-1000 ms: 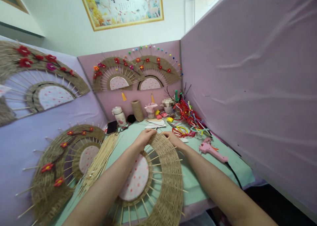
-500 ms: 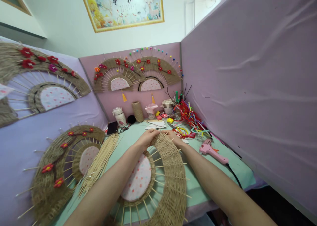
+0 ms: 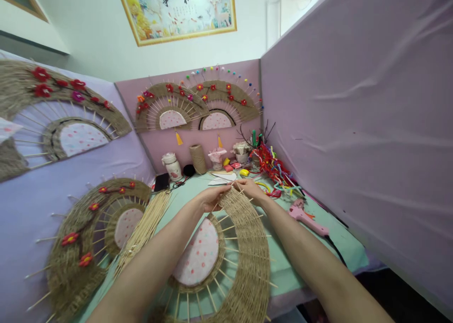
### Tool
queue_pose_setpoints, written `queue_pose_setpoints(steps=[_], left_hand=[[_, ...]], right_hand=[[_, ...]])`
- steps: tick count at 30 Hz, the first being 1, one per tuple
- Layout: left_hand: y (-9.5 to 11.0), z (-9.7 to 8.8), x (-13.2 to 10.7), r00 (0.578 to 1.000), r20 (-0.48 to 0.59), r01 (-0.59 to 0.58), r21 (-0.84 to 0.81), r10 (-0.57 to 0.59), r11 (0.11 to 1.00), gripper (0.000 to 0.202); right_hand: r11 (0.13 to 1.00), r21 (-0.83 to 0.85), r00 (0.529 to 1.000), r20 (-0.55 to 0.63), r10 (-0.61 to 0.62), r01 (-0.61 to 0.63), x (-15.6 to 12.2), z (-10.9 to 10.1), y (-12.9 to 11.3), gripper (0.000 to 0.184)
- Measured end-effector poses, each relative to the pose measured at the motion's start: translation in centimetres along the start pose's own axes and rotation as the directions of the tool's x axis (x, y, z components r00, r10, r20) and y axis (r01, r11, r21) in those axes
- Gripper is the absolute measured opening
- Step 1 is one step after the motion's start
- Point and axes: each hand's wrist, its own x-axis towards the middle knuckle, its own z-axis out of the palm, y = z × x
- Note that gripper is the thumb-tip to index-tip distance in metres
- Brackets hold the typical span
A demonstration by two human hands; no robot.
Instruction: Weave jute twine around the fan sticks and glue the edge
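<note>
A large fan [image 3: 252, 252] woven of brown twine over thin wooden sticks stands tilted in front of me. Its spotted pink-and-white half-round centre [image 3: 201, 252] shows between my forearms. My left hand [image 3: 212, 198] grips the upper end of the woven band, fingers closed around its edge. Close beside it, my right hand [image 3: 250, 191] is pinched at the same end, near the tips of the sticks. Whether a loose strand of twine lies between its fingers is too small to tell.
Left of me lie a bundle of thin sticks [image 3: 152, 224] and a fan with red flowers [image 3: 71, 238]. A pink glue gun [image 3: 307, 219] rests at the right. Behind are a twine spool [image 3: 197, 159], white bottle [image 3: 172, 166], scissors [image 3: 264, 187] and tangled colourful pipe cleaners [image 3: 271, 160].
My right hand has risen slightly and come more into view at the fan's end. The fan has shifted a little to the right, while my left hand keeps its grip.
</note>
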Motion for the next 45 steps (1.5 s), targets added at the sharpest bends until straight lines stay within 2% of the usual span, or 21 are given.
queue_pose_setpoints(steps=[4, 9, 14, 23, 30, 32, 37, 41, 45], left_hand=[[-0.1, -0.3, 0.0, 0.987, 0.158, 0.059, -0.113, -0.041, 0.992, 0.027], [-0.7, -1.0, 0.5, 0.963, 0.255, 0.134, -0.189, -0.083, 0.973, 0.024], [-1.1, -1.4, 0.7, 0.957, 0.284, 0.126, -0.209, -0.064, 0.97, 0.024], [-1.2, -1.6, 0.9, 0.946, 0.326, 0.076, -0.229, 0.003, 0.97, 0.03], [-0.9, -1.6, 0.7, 0.917, 0.4, 0.098, -0.21, -0.006, 0.973, 0.042], [-0.8, -1.5, 0.6, 0.915, 0.404, 0.089, -0.211, 0.003, 0.973, 0.043], [-0.9, -1.3, 0.5, 0.918, 0.396, 0.067, -0.221, 0.026, 0.973, 0.038], [-1.0, -1.8, 0.8, 0.934, 0.358, 0.058, -0.196, 0.016, 0.979, 0.031], [-1.0, -2.0, 0.8, 0.938, 0.345, 0.022, -0.156, 0.034, 0.988, 0.031]], right_hand=[[1.0, -0.023, 0.997, 0.071, 0.005, -0.003, 0.5, -0.5, -0.2, 0.037], [0.996, -0.085, 0.983, 0.182, 0.027, -0.012, 1.2, -0.5, -0.9, 0.033], [0.988, -0.153, 0.971, 0.237, 0.012, 0.025, 2.3, -1.0, -2.4, 0.027], [0.944, -0.31, 0.946, 0.323, -0.005, 0.111, 4.3, -1.5, -3.0, 0.037], [0.876, -0.454, 0.924, 0.381, 0.027, 0.161, 5.5, -2.2, -5.0, 0.025], [0.857, -0.486, 0.923, 0.383, 0.033, 0.171, 5.6, -2.1, -5.8, 0.024], [0.782, -0.596, 0.934, 0.354, 0.053, 0.181, 4.5, -0.8, -7.5, 0.035], [0.737, -0.63, 0.956, 0.281, -0.079, 0.246, 3.1, -0.2, -8.1, 0.03], [0.694, -0.665, 0.961, 0.158, -0.228, 0.275, 1.4, -0.9, -8.1, 0.023]])
